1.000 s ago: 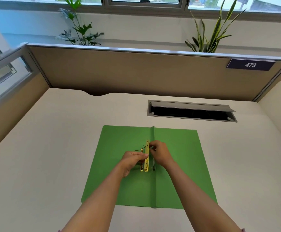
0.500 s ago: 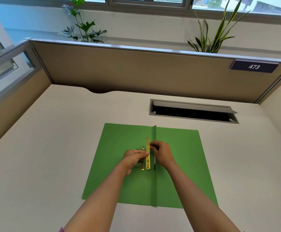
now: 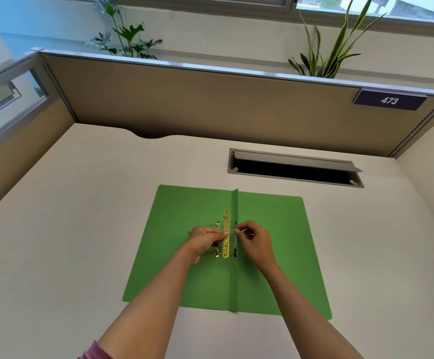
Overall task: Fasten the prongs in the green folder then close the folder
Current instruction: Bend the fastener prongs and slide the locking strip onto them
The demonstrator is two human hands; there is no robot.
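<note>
While open: we see the flat green paper folder (image 3: 185, 255) on the pale desk (image 3: 55, 229).
Left hand (image 3: 202, 242): our fingertips pinch the yellow metal fastener strip (image 3: 226, 235).
Right hand (image 3: 254, 240): at 3 o'clock, fingers pinched together on a thin prong (image 3: 232, 223).

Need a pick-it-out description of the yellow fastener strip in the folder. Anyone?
On the pale desk lies an open green folder. Just left of its centre crease, between the left hand and right hand, runs the yellow strip, lengthwise along the crease. It is the widest and brightest of the thin bars there; the bars beside it are darker and narrower.
</note>
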